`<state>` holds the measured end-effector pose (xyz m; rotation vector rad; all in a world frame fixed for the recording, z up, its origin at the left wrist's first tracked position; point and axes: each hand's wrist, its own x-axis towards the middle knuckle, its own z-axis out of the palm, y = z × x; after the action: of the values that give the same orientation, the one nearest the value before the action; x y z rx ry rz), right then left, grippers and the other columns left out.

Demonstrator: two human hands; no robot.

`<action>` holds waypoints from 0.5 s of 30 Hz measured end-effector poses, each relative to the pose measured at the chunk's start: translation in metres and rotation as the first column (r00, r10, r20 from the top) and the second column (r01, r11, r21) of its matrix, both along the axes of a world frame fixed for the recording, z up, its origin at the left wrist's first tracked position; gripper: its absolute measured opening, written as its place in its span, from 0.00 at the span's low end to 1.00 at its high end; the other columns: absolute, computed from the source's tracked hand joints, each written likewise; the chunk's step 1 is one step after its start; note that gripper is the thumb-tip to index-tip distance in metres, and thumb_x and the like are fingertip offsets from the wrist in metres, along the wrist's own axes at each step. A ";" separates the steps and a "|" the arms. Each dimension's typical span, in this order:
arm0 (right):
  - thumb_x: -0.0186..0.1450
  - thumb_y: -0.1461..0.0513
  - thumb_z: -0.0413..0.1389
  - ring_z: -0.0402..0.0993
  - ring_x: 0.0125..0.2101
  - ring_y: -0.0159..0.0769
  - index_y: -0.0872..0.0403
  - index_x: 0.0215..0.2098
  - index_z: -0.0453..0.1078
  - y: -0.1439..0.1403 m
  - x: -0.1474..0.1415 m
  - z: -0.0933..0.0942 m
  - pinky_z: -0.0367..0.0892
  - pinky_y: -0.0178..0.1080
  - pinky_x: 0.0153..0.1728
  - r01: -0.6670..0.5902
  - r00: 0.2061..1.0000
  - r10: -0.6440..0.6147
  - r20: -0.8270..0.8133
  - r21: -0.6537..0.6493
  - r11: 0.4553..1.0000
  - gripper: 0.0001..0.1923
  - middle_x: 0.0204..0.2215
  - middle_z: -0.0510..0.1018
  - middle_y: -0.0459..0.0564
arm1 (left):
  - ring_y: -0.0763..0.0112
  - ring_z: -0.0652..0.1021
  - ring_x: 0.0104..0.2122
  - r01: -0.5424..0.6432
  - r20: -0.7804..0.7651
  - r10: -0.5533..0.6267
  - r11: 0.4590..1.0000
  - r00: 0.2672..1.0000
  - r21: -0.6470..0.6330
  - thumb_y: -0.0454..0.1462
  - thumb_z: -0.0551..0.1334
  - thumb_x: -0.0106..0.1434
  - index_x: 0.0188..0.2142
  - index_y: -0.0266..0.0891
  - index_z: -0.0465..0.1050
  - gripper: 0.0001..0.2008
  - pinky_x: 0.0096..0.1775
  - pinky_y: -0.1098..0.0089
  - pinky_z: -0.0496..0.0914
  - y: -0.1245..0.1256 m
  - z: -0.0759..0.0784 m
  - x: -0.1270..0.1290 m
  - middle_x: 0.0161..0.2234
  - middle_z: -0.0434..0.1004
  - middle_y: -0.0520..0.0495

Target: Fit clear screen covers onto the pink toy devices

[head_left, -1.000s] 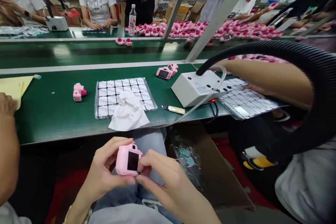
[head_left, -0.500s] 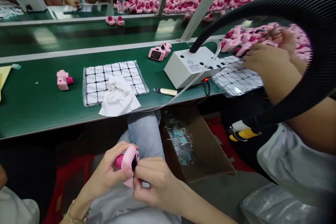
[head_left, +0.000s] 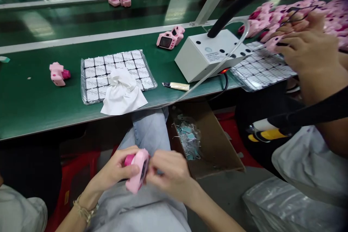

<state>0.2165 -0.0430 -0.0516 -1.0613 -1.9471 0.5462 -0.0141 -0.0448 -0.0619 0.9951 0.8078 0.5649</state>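
Above my lap, my left hand is closed around a pink toy camera, its magenta lens pointing left and its dark screen turned right. My right hand is beside the screen side, fingers bent and pressed together. It is slightly blurred, and whatever the fingertips pinch is hidden. On the bench in front lies a bagged sheet of white square labels, partly covered by a crumpled white tissue. Another pink toy camera rests left of the sheet.
A white box device with a black flexible hose stands on the bench, a cutter knife near it. Two more pink cameras lie behind. Below is a cardboard box with plastic scraps. At right, a co-worker's hands handle pink cameras.
My right hand has moved slightly right and up, away from the camera's screen. The toy camera in my left hand has shifted a little right. The view has tilted down.
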 end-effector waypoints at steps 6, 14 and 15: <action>0.69 0.69 0.58 0.56 0.17 0.25 0.51 0.23 0.63 0.019 0.042 0.012 0.53 0.34 0.22 0.303 0.948 -0.301 0.106 -0.001 0.953 0.18 0.17 0.63 0.36 | 0.51 0.89 0.40 -0.165 0.263 0.256 0.931 0.930 -0.325 0.61 0.78 0.58 0.58 0.41 0.85 0.37 0.37 0.65 0.82 -0.020 -0.013 -0.012 0.44 0.84 0.39; 0.79 0.49 0.52 0.75 0.26 0.37 0.51 0.28 0.74 -0.002 0.102 -0.056 0.68 0.37 0.33 0.772 0.620 -0.676 0.398 -0.160 0.615 0.25 0.23 0.79 0.47 | 0.60 0.87 0.46 -0.289 0.546 0.429 0.900 0.719 -0.327 0.53 0.78 0.64 0.65 0.45 0.81 0.33 0.50 0.66 0.82 -0.008 0.000 -0.003 0.54 0.87 0.41; 0.80 0.49 0.48 0.79 0.29 0.40 0.52 0.32 0.77 0.001 0.117 -0.072 0.70 0.38 0.36 0.819 0.549 -0.644 0.532 -0.188 0.543 0.26 0.26 0.82 0.50 | 0.59 0.88 0.47 -0.272 0.563 0.418 0.905 0.713 -0.327 0.53 0.77 0.64 0.65 0.45 0.81 0.33 0.50 0.65 0.83 -0.007 0.002 -0.002 0.55 0.87 0.41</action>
<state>0.3339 -0.0416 -0.1239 -2.3098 -1.4546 0.2408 -0.0165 -0.0519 -0.0601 0.3835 0.4350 1.0451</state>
